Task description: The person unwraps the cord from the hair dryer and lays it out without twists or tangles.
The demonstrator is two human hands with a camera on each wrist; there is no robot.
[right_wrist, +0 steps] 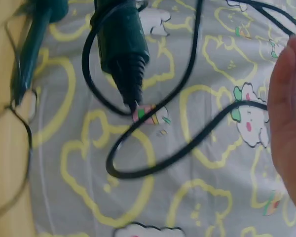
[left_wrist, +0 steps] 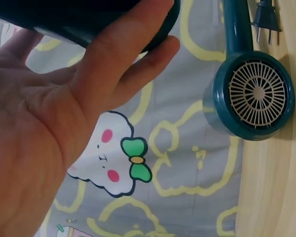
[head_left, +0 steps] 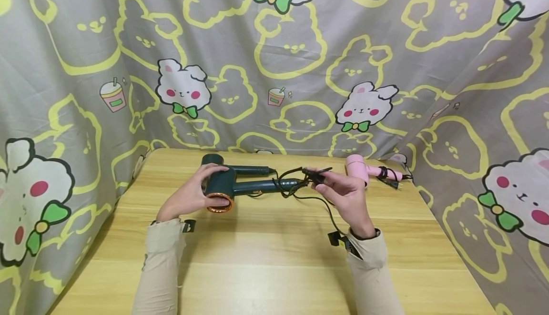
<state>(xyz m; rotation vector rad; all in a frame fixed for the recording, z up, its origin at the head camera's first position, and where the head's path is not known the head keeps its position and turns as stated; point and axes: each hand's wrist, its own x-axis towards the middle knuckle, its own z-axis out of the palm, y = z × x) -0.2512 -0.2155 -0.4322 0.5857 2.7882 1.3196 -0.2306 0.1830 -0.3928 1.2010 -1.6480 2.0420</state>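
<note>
My left hand [head_left: 188, 195] grips the barrel of a dark green hair dryer [head_left: 222, 182] with a copper-coloured rim, its handle pointing right. In the left wrist view, fingers wrap the barrel's underside. Around the end of the handle [right_wrist: 122, 44] the black power cord [right_wrist: 138, 173] hangs in loose loops. My right hand [head_left: 346, 197] pinches a gathered part of that cord between thumb and fingers, to the right of the handle; the fingers partly hide what they hold. Behind the held dryer, a second dark green hair dryer [head_left: 253, 170] lies on the table, its round grille [left_wrist: 259, 94] showing in the left wrist view.
A pink hair dryer [head_left: 357, 168] lies at the table's back right, cord wrapped round its handle and its plug [head_left: 396, 184] beside it. Patterned grey curtains [head_left: 231, 91] enclose the wooden table [head_left: 266, 267] at the back and both sides.
</note>
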